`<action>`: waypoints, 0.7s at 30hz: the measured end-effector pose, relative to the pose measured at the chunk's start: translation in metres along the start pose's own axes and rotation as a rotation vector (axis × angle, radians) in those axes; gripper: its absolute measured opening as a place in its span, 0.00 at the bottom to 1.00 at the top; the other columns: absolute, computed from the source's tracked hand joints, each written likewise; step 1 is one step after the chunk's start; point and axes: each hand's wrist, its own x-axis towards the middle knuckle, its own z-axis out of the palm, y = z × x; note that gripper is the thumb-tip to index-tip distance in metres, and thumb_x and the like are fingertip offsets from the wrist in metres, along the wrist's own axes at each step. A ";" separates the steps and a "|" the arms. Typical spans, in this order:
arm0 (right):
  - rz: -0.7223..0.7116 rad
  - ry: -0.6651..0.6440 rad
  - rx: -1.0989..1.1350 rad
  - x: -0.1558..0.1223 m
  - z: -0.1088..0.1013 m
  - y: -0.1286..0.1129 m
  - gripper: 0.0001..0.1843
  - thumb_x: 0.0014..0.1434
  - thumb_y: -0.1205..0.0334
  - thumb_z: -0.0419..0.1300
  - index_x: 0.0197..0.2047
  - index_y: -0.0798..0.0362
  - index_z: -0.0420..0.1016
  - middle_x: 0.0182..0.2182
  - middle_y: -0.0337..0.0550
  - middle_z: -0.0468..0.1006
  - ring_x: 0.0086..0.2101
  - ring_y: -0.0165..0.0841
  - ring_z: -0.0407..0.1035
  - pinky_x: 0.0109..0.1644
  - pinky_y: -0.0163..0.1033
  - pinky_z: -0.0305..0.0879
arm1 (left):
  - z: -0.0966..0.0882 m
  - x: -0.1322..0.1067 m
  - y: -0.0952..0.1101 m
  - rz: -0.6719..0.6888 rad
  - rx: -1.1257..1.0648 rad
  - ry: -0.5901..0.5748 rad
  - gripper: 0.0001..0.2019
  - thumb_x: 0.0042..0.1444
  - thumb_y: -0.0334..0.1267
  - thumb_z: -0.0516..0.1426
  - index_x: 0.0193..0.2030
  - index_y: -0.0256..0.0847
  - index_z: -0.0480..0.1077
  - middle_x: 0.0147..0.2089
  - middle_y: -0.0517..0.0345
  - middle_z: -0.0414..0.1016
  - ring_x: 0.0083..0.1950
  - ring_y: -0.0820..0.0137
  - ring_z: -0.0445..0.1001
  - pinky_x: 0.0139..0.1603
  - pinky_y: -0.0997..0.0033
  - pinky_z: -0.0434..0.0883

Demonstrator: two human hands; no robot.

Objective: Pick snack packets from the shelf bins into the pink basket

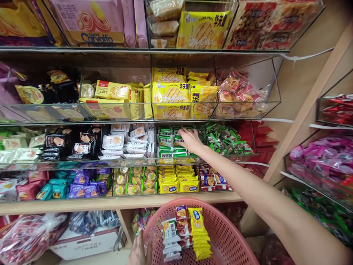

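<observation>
My right hand (189,140) reaches into a clear bin on the third shelf down. Its fingers curl down over a green-and-white snack packet (179,142); the far fingertips are partly hidden among the packets. More packets of this kind (165,152) lie stacked just left of the hand. At the bottom, my left hand (139,253) is closed on the left rim of a pink plastic basket (233,235). Inside the basket stand rows of yellow packets (200,235), dark red packets (183,227) and white-and-green packets (170,234).
Clear bin fronts (129,165) run along the shelves. Green candies (226,140) fill the bin right of my hand; white packets (114,142) are left of it. Yellow packets (179,183) sit in the bin below. A wooden ledge (89,206) separates bins and basket. Side shelves hold pink-wrapped sweets (329,155).
</observation>
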 end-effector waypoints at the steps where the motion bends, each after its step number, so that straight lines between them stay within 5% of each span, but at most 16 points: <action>1: -0.004 0.000 0.012 0.000 0.000 0.001 0.16 0.58 0.68 0.58 0.50 0.57 0.66 0.49 0.56 0.73 0.50 0.45 0.66 0.54 0.51 0.55 | -0.001 0.000 0.002 -0.005 0.004 0.001 0.27 0.61 0.46 0.41 0.61 0.32 0.61 0.60 0.40 0.69 0.56 0.59 0.73 0.50 0.60 0.74; 14: 0.121 0.172 0.089 -0.002 -0.016 0.003 0.17 0.60 0.63 0.58 0.52 0.56 0.64 0.48 0.54 0.75 0.44 0.44 0.71 0.41 0.43 0.63 | -0.004 -0.001 0.007 0.009 0.026 0.040 0.26 0.60 0.43 0.41 0.60 0.33 0.63 0.57 0.41 0.72 0.52 0.58 0.76 0.48 0.58 0.74; 21: -0.233 0.518 -0.079 -0.052 -0.017 -0.002 0.09 0.61 0.69 0.54 0.45 0.56 0.67 0.41 0.52 0.75 0.42 0.42 0.69 0.47 0.47 0.64 | -0.019 0.001 0.011 -0.006 -0.001 -0.127 0.30 0.60 0.45 0.43 0.62 0.26 0.59 0.60 0.36 0.69 0.56 0.55 0.73 0.51 0.56 0.73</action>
